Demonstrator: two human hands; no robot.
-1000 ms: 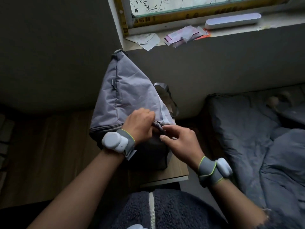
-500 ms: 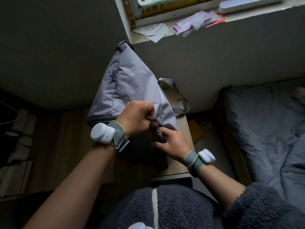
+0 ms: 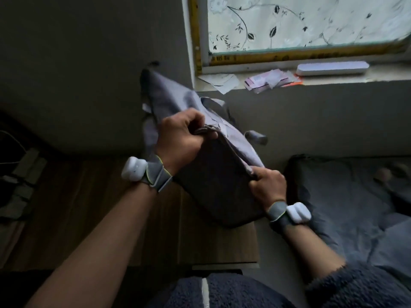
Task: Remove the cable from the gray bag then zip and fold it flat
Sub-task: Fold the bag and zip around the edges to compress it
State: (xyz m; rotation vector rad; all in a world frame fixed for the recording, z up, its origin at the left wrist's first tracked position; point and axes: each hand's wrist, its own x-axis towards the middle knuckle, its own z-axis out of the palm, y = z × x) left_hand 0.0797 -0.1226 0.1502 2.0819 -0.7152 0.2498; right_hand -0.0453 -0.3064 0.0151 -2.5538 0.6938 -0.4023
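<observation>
Both hands are clenching the soft gray fabric bag (image 3: 213,185) above the wooden counter (image 3: 213,247): I am seeing my left hand (image 3: 180,138) gripping its top edge, right hand (image 3: 268,185) pinching the near corner.

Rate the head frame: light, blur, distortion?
Head view: dim room, lit only by the window, which is bright; bag underside nearly black; motion blur on bag and both hands, left, right; wide-angle bending of the sill.
</observation>
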